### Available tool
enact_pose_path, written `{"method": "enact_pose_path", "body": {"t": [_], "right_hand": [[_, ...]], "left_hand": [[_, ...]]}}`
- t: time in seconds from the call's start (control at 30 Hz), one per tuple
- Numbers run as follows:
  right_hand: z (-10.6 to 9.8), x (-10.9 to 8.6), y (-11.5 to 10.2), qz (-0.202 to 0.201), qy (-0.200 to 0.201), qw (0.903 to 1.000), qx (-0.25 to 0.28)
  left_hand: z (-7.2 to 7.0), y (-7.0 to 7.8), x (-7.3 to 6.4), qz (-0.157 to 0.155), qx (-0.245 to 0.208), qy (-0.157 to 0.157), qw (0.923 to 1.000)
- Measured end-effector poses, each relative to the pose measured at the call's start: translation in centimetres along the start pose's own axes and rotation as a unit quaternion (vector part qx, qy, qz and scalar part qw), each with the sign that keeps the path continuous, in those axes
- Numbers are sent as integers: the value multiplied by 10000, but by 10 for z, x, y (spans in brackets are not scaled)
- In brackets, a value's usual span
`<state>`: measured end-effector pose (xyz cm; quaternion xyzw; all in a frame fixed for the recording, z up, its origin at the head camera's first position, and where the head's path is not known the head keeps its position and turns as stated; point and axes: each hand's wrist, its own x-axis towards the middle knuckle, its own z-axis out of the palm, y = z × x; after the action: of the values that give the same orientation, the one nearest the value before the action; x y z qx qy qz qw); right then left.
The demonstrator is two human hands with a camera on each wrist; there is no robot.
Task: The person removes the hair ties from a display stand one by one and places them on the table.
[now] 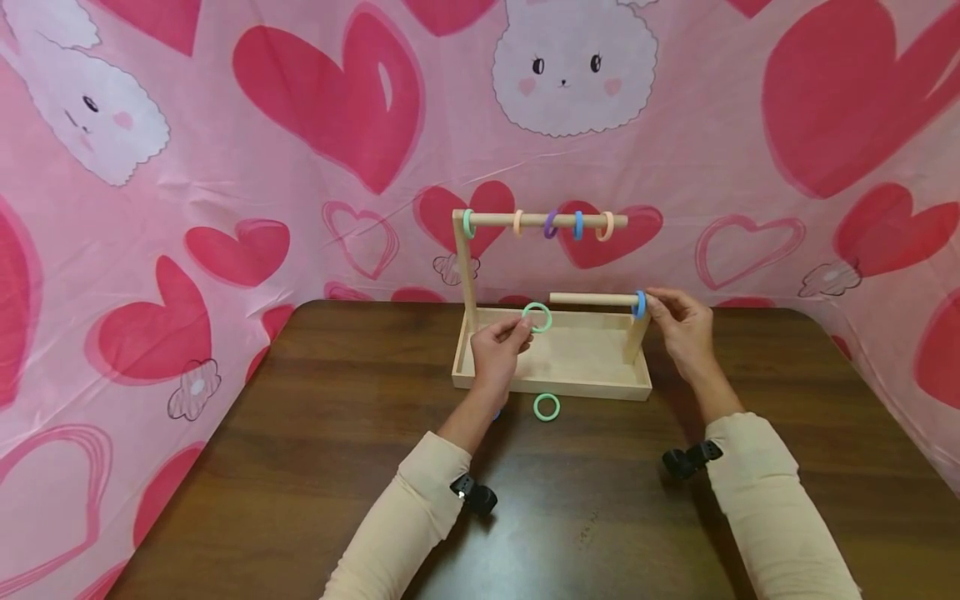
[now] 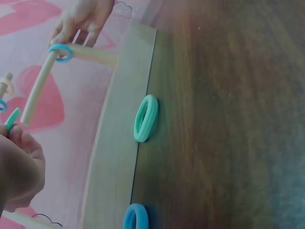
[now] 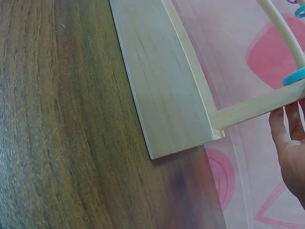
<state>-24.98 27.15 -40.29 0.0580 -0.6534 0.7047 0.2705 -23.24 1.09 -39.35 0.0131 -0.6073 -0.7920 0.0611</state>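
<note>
The left hand (image 1: 497, 346) pinches a green ring (image 1: 551, 318) between thumb and fingers, just beside the free end of the lower dowel (image 1: 592, 298). The right hand (image 1: 686, 329) touches the short post (image 1: 636, 342), next to a blue ring (image 1: 640, 305) on that dowel; whether its fingers clamp the post cannot be told. The wooden tray (image 1: 555, 387) sits near the tabletop's (image 1: 585, 500) far edge. Five rings hang on the upper dowel (image 1: 532, 220). A second green ring (image 2: 152, 114) and another blue ring (image 2: 142, 217) lie along the tray's front edge.
</note>
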Motion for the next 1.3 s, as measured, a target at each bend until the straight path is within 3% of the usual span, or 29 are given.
{"method": "enact_pose_path", "body": {"t": [0.47, 0.63, 0.9, 1.3], "right_hand": [[2, 1, 1, 164, 155, 9997, -88], [2, 1, 1, 162, 169, 9997, -97], [2, 0, 1, 185, 167, 9996, -130], [2, 1, 3, 257, 247, 9992, -175]], "left_hand": [[8, -17, -18, -863, -213, -573, 9944], [11, -20, -26, -1129, -95, -744, 9908], [9, -29, -33, -1528, 532, -1405, 9768], [13, -43, -41, -1942, 924, -1880, 9583]]}}
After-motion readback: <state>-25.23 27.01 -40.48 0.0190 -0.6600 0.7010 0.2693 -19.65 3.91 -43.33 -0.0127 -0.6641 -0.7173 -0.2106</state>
